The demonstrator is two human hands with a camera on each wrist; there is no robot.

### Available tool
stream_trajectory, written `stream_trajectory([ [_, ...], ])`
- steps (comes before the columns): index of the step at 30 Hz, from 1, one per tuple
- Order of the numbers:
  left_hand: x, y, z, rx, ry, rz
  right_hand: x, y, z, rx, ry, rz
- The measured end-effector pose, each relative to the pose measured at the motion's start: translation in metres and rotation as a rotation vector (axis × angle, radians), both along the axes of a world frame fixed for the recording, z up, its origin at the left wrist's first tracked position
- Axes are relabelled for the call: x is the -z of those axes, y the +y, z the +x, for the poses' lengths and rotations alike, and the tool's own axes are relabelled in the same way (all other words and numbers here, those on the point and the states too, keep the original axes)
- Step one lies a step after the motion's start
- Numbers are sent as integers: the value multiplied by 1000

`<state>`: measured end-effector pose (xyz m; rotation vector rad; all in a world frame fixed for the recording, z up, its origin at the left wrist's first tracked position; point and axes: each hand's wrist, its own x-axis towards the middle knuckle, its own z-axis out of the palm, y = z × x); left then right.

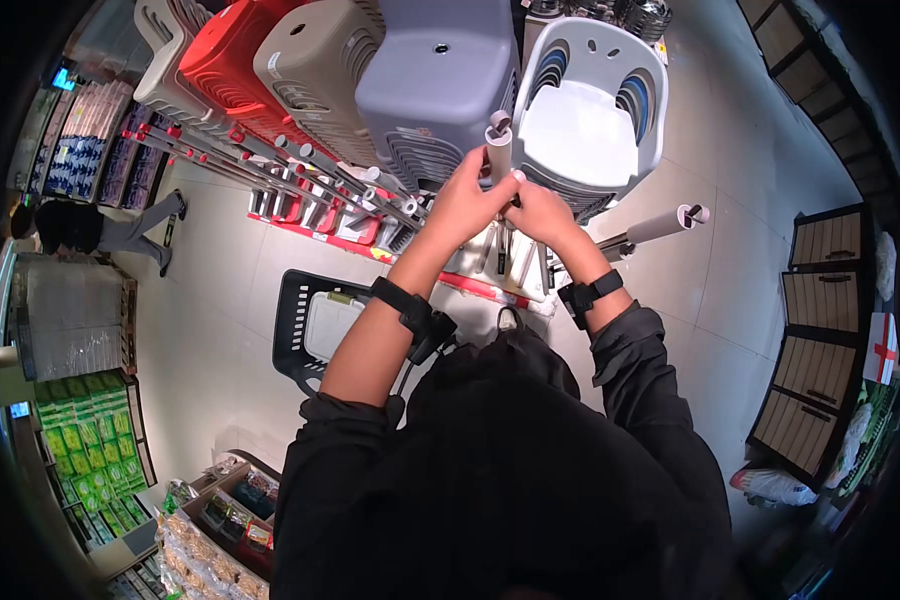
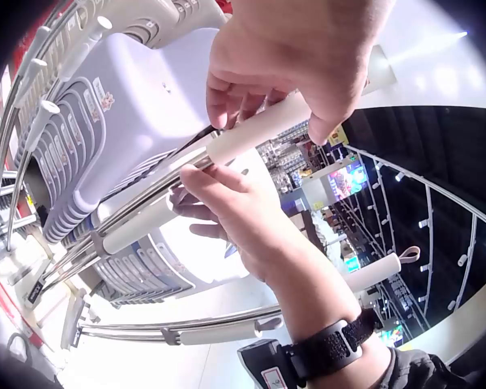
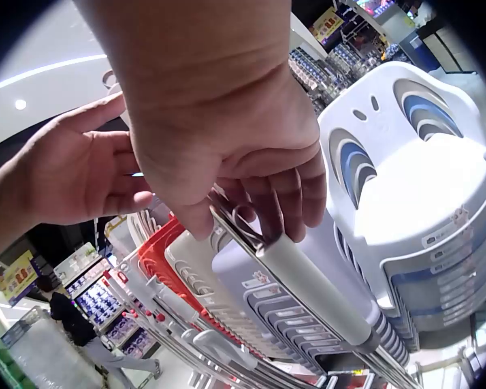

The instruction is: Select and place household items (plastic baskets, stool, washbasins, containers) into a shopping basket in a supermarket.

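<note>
Both hands are at a long metal pole with a pale grip sleeve [image 1: 500,155] and a hanging loop on its end. My left hand [image 1: 470,197] holds the sleeve, thumb on one side and fingers curled on the other in the left wrist view [image 2: 296,57]. Just below the sleeve, my right hand [image 1: 543,214] has thumb and fingers around the metal shaft. Close under the right fingers is the looped end of a second pole's grip [image 3: 312,284]. The poles' lower ends stand among a low rack [image 1: 480,290]; their heads are mostly hidden.
Stacked lilac stools [image 1: 435,85] and white backed chairs [image 1: 585,130] stand just beyond the hands. More poles [image 1: 310,165] line the rack's left, with another grip [image 1: 660,225] at right. A black basket [image 1: 290,330] sits on the floor; a person [image 1: 80,225] is far left.
</note>
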<state>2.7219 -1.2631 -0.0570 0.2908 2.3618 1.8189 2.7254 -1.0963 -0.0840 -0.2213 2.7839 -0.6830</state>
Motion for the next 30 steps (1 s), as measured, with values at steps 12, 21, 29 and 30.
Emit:
stream_trajectory([
  [12,-1,7,-9,-64,-140,-255,33,-11,-19,-30,-44,115],
  [21,18,-5,-4,9,-163,-28,25,-7,-14,-48,-5,84],
  [29,78,-136,131,-430,-287,-17,26,-7,66,4,499,-419],
  [30,83,-152,156,-513,-358,-55,28,-20,78,-58,463,-432],
])
